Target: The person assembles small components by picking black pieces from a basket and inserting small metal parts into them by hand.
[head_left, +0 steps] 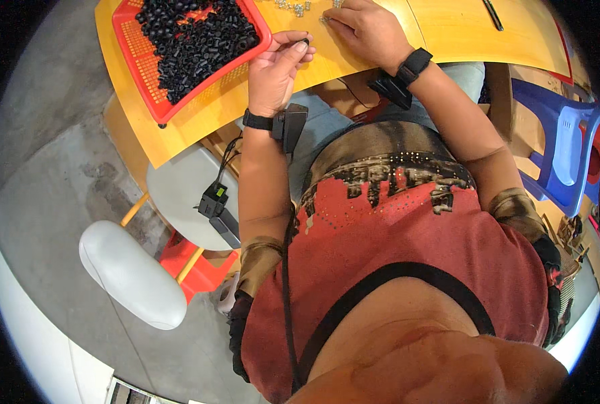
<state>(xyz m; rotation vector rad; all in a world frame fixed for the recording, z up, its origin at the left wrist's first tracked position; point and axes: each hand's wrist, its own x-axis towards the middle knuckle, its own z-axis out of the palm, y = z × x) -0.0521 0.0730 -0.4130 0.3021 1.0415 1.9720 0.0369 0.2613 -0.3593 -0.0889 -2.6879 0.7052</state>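
Observation:
Pinched between the thumb and fingers of my left hand (273, 77) is a small black plastic part (305, 41). This hand is beside the right rim of a red plastic basket (263, 30), which holds a heap of small black parts (202, 47) of the same colour. My right hand (371, 30) rests low over the yellow table (334, 57), its fingers drawn together at small silvery metal pieces (324, 19). What lies under those fingertips is partly hidden. More loose metal pieces (298, 8) are scattered between the two hands, at the top edge.
A black pen (493, 15) lies at the table's far right. To the right stands a blue plastic stool (562, 135). On the left are a grey chair seat (179, 185) with a black device (214, 200) and cables, and a padded backrest (131, 273).

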